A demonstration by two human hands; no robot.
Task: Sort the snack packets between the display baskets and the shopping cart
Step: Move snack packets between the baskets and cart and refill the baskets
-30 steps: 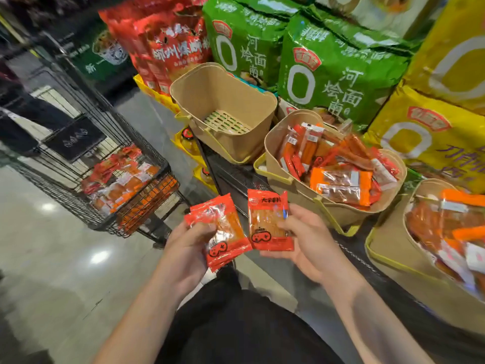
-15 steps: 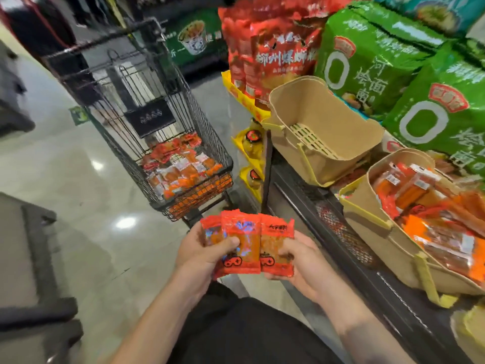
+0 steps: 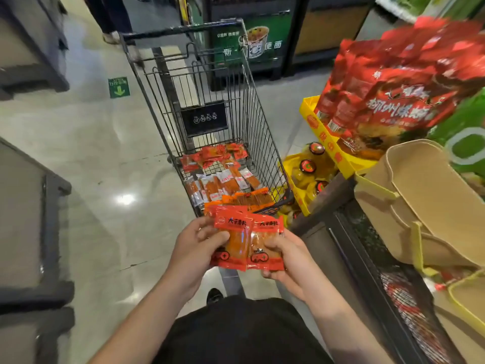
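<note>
While both hands hold the snack packets (image 3: 246,240) close to the body, the stack sits just short of the near end of the shopping cart (image 3: 207,122). The left hand (image 3: 195,252) has its thumb pressed across the face of the front packet, with the fingers curled behind it. The right hand (image 3: 284,254) grips the right edge of the rear packet, thumb on the front and fingers wrapped beneath. At least two packets overlap, and a third may lie behind them.

Handling judgement: the packets look light, thin and pliable, with a glossy film that is likely slippery. Hold them at the sealed edges or across the flat middle with a thumb-and-finger pinch; a loose hold on the stack may let one packet slide out.

Beyond the hands, the cart floor already carries many similar packets (image 3: 223,177), red ones toward the far end and orange ones nearer. To the right, an empty tan display basket (image 3: 430,206) rests tilted on a dark wire shelf (image 3: 380,258). Yellow trays of jars (image 3: 309,177) stand between cart and shelf. Large red bags (image 3: 399,95) are stacked above. The floor (image 3: 91,158) is polished, reflecting ceiling lights, and a green arrow sticker (image 3: 119,87) marks the aisle.
</note>
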